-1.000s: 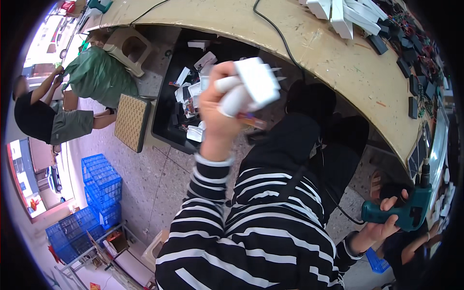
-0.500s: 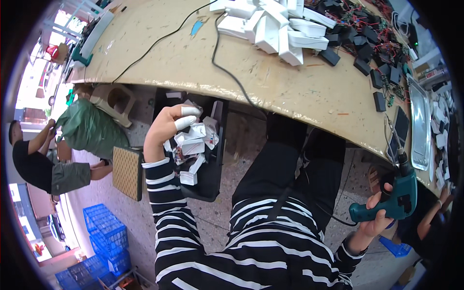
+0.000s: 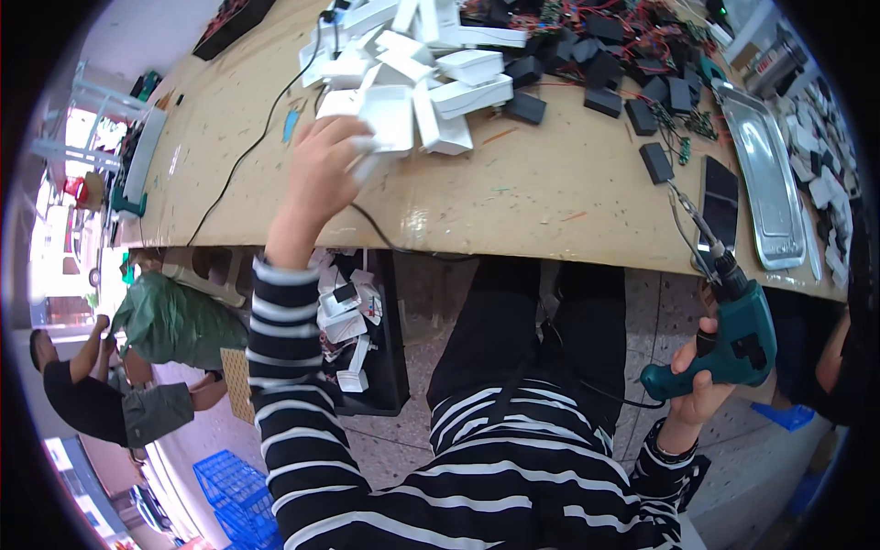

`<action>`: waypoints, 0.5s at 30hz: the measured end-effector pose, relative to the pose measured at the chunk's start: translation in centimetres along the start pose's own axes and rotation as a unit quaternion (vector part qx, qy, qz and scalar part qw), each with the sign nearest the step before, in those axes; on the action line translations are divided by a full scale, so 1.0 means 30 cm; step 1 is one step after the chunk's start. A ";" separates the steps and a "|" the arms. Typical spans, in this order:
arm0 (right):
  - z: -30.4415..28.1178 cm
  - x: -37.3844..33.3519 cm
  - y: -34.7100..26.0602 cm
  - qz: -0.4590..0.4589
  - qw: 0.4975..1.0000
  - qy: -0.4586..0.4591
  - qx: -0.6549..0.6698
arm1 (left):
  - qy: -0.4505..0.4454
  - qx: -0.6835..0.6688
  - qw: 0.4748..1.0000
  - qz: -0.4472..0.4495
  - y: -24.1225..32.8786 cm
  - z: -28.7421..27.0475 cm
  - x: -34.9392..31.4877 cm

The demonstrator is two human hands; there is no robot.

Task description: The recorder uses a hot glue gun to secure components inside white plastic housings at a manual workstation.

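The person sits at a wood table (image 3: 513, 197) w/ striped sleeves. The left hand (image 3: 321, 174) is up on the table, fingers wrapped round a white plastic box (image 3: 385, 115). It holds the box at the near edge of a big pile of white boxes (image 3: 440, 55), touching the ones next to it. The right hand (image 3: 701, 390) is down low by the knee, off the table, closed tight on the grip of a green power drill (image 3: 742, 325). The drill bit points up toward the table edge, not touching any box.

How far along, by the look of it: prob. early or mid-way. The pile is big, and lots of small black parts (image 3: 632, 87) w/ red wires lie loose behind it. More white pieces sit in a black bin (image 3: 390, 367) on the floor under the table, by the left arm. A silver tray (image 3: 765, 179) lies at the right, w/ a dark phone (image 3: 718, 197) just beside it. So one box is in hand, drill not on it yet, many boxes left.
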State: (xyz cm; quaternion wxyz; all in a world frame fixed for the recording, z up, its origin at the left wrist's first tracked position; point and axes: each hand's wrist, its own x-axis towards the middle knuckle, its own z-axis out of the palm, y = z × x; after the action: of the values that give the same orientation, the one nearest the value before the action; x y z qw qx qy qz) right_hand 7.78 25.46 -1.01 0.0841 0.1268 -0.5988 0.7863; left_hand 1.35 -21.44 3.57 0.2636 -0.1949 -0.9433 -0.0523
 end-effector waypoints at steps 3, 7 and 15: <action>-0.016 0.020 0.020 -0.001 1.000 0.007 0.010 | 0.061 -0.056 0.996 -0.037 0.118 -0.041 -0.069; -0.019 0.052 0.035 0.002 0.999 -0.008 0.044 | 0.216 -0.059 0.963 -0.148 0.375 0.031 -0.023; -0.011 0.034 0.024 -0.007 0.997 -0.018 0.069 | 0.203 -0.151 0.958 -0.138 0.689 0.354 0.211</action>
State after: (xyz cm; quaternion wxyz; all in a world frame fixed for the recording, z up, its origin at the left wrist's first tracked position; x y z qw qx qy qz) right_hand 6.57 25.56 -1.43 0.0694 0.1508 -0.5439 0.8225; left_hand -0.52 1.85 -2.32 0.4072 -0.0860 -0.8687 -0.2686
